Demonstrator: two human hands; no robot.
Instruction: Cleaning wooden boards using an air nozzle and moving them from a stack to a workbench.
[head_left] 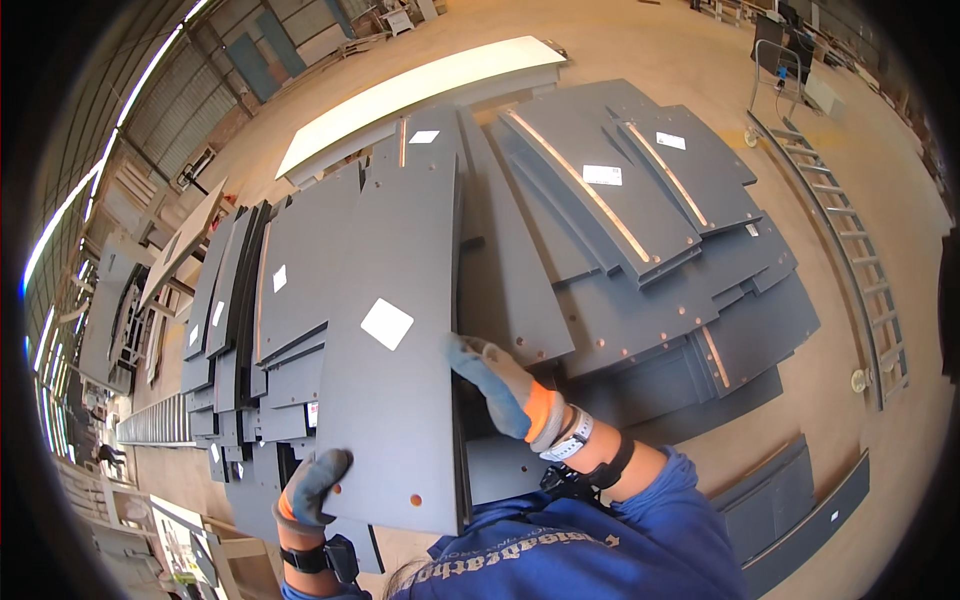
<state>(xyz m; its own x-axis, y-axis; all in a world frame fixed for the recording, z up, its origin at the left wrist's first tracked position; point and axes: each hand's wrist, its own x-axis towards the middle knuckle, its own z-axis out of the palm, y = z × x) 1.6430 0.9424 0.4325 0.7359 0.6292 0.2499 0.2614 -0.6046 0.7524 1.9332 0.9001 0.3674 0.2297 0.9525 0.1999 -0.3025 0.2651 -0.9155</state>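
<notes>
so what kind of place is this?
Probably a furniture or panel workshop, a big shed. Stacks of dark grey cut panels with white stickers cover the floor, a roller conveyor runs alongside, and the gloved left hand and right hand grip one grey panel.

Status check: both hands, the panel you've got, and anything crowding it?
Left hand grips the near corner of the dark grey panel. Right hand on its right edge. Stacked grey panels close on both sides.
</notes>
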